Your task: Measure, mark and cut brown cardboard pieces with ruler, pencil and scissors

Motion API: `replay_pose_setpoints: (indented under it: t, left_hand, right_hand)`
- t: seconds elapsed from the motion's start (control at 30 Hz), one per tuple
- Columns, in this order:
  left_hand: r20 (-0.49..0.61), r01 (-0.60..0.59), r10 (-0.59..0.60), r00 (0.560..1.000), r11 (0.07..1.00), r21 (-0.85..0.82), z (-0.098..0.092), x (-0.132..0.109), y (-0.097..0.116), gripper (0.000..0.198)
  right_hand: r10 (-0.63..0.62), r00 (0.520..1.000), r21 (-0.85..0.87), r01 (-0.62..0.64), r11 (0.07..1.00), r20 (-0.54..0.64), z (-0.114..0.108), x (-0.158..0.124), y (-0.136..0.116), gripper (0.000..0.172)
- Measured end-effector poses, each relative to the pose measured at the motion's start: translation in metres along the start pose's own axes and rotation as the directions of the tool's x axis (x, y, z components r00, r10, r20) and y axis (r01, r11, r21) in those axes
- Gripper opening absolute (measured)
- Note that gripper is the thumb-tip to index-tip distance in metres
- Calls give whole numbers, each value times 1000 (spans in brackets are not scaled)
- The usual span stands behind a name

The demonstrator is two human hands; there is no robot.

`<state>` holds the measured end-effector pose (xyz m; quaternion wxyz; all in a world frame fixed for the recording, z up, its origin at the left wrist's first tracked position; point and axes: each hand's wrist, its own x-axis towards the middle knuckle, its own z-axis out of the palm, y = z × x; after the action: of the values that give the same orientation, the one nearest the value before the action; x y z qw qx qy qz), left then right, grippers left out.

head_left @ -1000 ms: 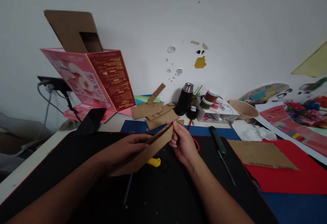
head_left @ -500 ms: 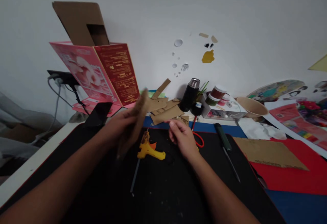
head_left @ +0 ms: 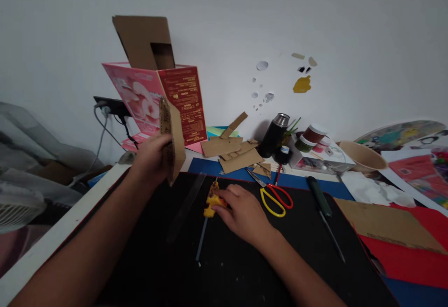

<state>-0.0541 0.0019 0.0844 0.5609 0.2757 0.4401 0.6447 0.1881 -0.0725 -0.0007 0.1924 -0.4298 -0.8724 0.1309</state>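
Observation:
My left hand (head_left: 150, 160) is closed on a folded cardboard piece (head_left: 178, 141), held upright above the mat's left side. Over the yellow glue gun (head_left: 209, 210) is my right hand (head_left: 245, 213), its fingers curled round the handle. The gun lies on the black mat (head_left: 241, 260), nozzle toward the wall, with a grey glue stick (head_left: 202, 239) poking out of its back. A clear strip (head_left: 185, 209) lies left of the gun. Beyond my right hand rest scissors (head_left: 273, 204) with one yellow and one red loop.
Cardboard scraps (head_left: 241, 157) are heaped behind the mat, near a black thermos (head_left: 275, 134). A green-handled blade tool (head_left: 320, 197) lies to the right, beside a flat cardboard sheet (head_left: 388, 223) on red paper. A pink box (head_left: 140, 97) stands at the back left.
My right hand has moved left and down onto the glue gun, uncovering the scissors. My left hand has raised the cardboard piece and turned it upright. The view has shifted left.

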Motion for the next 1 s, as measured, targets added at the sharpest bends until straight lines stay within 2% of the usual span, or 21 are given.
replay_pose_setpoints:
  t: [0.07, 0.13, 0.23, 0.37, 0.57, 0.8, 1.0]
  left_hand:
    - [10, 0, 0, 1000, 1000, 16, 1, -1, 3, 12]
    - [15, -7, 7, 1000, 1000, 22, 1, -2, 5, 13]
    - [33, -8, 7, 999, 1000, 14, 1, -3, 9, 14]
    - [56, -4, 5, 998, 1000, -11, -2, -4, 19, 11]
    - [96, -16, 24, 995, 997, -77, -7, -6, 32, 14]
    - [152, -3, 25, 988, 990, -141, -6, -8, 31, 26]
    - [167, 38, -14, 986, 989, -143, -5, -11, 28, 29]
  right_hand:
    - [-82, 995, -46, 85, 995, 47, -4, 10, -12, 27]
    - [-168, 972, -127, 189, 974, 162, -7, 24, -25, 23]
    - [-217, 948, -228, 270, 935, 231, -9, 49, -42, 21]
    - [-302, 898, -288, 396, 872, 321, 0, 76, -57, 22]
    - [-246, 829, -351, 455, 818, 503, 18, 97, -63, 19]
    - [-258, 778, -373, 528, 763, 573, 18, 115, -70, 15]
    - [-268, 765, -365, 544, 756, 586, 17, 117, -71, 15]
